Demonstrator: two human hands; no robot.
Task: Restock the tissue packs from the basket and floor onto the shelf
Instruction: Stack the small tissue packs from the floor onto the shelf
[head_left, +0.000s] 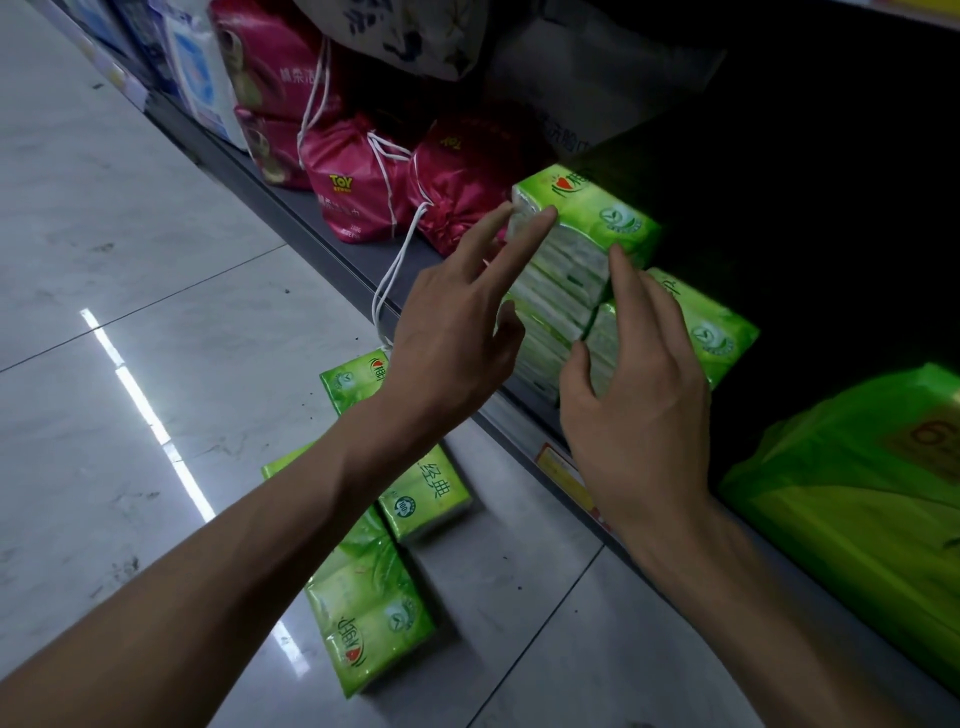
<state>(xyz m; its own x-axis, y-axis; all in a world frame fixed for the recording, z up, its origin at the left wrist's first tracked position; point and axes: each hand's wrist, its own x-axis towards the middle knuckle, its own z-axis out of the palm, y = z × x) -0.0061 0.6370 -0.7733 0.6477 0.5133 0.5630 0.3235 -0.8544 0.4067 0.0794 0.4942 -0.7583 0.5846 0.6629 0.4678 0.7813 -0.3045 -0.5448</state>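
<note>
Green tissue packs are stacked on the dark bottom shelf (358, 270). The top pack (597, 218) lies on a lower pack (711, 327). My left hand (457, 332) reaches in with straight fingers, two fingertips touching the top pack's left end. My right hand (634, 410) has its fingers extended, the index fingertip against the top pack's front and the rest over the lower stack's face. Neither hand grips anything. Several more green packs lie on the tiled floor: one (348, 382) by the shelf edge, one (426, 499) under my left forearm, one (369, 618) nearer me.
Red drawstring bags (358, 187) with white cords stand on the shelf to the left of the stack. A large green bag (857, 499) fills the shelf at the right. A yellow price tag (566, 473) is on the shelf edge. The shelf's depth is dark.
</note>
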